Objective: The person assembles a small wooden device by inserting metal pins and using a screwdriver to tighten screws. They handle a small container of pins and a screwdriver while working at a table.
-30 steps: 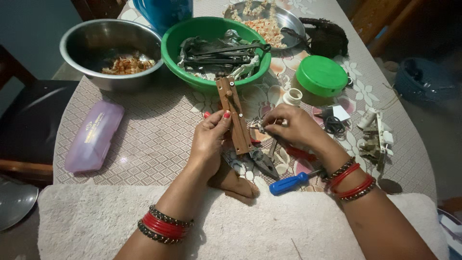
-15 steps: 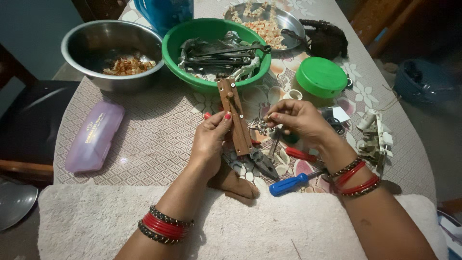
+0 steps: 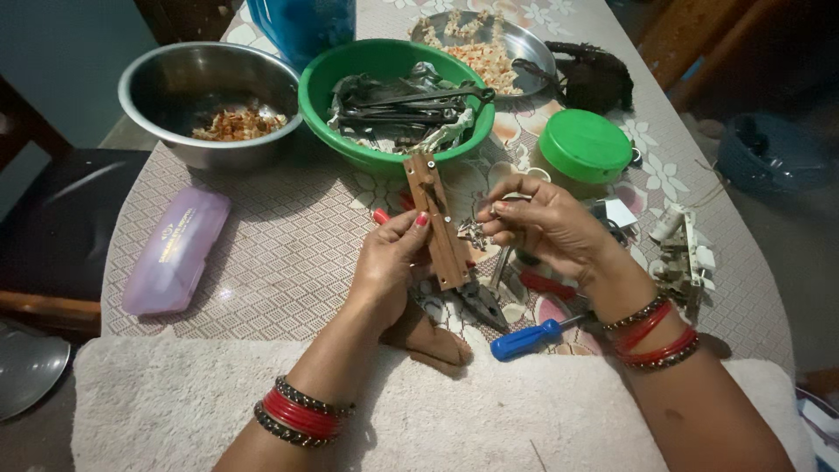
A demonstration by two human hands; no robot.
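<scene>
**2 hands on a brown strip, small parts gathered beside it**

2 hands meet over the middle of the table. The left hand point(image 3: 389, 267) is closed around a long, flat brown strip point(image 3: 437, 218), thumb on its left edge and fingers wrapped behind, holding it tilted with its far end pointing at the green bowl point(image 3: 315, 87). The right hand point(image 3: 546, 227) hangs just right of the strip with its fingertips pinched together on something tiny; what it pinches is too small to tell. A little heap of small metal parts point(image 3: 472, 232) lies between that hand and the strip.

The strip looks rigid and narrow, with 2 or so small fittings or holes showing on its upper half; its near end sits over a pair of pliers point(image 3: 476, 306) on the cloth. As a judgement, the work is midway: some fittings appear to be on the strip, while loose pieces wait beside it.

A blue-handled screwdriver point(image 3: 524, 339) lies near the right wrist. The green bowl holds dark metal tools, a steel bowl point(image 3: 149, 114) sits far left, a green lid point(image 3: 584, 144) far right, and a lilac case point(image 3: 175, 249) to the left.
</scene>
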